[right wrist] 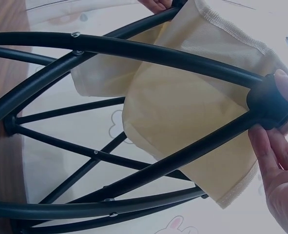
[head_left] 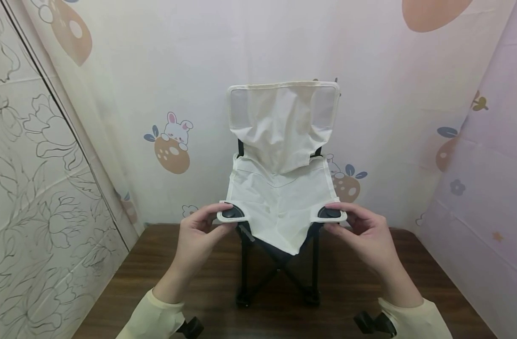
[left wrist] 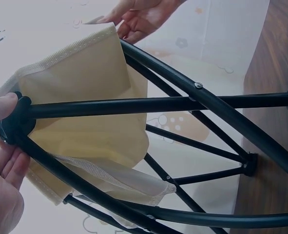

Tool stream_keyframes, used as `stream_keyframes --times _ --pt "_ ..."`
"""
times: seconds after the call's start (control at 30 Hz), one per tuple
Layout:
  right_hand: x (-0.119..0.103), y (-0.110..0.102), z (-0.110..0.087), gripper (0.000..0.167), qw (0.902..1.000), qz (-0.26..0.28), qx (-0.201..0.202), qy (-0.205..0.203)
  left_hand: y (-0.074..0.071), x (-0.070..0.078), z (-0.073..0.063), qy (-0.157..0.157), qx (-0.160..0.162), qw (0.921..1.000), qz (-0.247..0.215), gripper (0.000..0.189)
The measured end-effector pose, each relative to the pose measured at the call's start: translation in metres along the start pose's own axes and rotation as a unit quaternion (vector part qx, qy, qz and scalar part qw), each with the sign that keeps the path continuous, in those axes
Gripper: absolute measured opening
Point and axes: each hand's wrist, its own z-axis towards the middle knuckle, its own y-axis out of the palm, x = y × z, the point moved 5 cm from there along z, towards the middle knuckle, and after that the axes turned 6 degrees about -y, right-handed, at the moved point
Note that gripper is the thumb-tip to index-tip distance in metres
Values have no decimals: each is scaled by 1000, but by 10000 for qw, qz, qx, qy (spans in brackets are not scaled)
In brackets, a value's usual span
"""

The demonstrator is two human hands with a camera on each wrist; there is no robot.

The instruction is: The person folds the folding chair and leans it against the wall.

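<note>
A small folding chair point(head_left: 279, 188) with cream fabric and a black tube frame stands unfolded on a brown wooden table. At the seat's front left corner, my left hand point(head_left: 201, 235) pinches the black plastic corner joint point(head_left: 233, 212) between thumb and fingers. My right hand point(head_left: 364, 230) grips the matching corner joint point(head_left: 329, 213) on the right the same way. The seat fabric point(head_left: 279, 207) sags in the middle between both corners. From below, the left wrist view shows the crossed black tubes point(left wrist: 109, 105), and the right wrist view shows the underside of the cream fabric point(right wrist: 182, 107).
The wooden tabletop point(head_left: 190, 282) lies under the chair legs. Behind hangs a pale curtain point(head_left: 157, 70) printed with rabbits and carrots. A panel with line-drawn flowers point(head_left: 42, 188) stands on the left. Black straps with small devices point(head_left: 190, 326) sit at both wrists.
</note>
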Motion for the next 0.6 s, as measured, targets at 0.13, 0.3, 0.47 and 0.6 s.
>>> stream_keyframes --times 0.13,0.3,0.47,0.6 --pt "0 0 0 46 10000 -11 -4 -21 0 0 0 -11 14 10000 0 38" --pt "0 0 1 45 10000 -32 -40 -36 1 1 1 -8 22 10000 21 38" --pt "-1 0 2 44 9998 -118 -98 -84 2 2 1 26 17 10000 10 37" --pt "-1 0 2 45 9998 -191 -29 -28 4 2 2 79 -19 10000 -31 37"
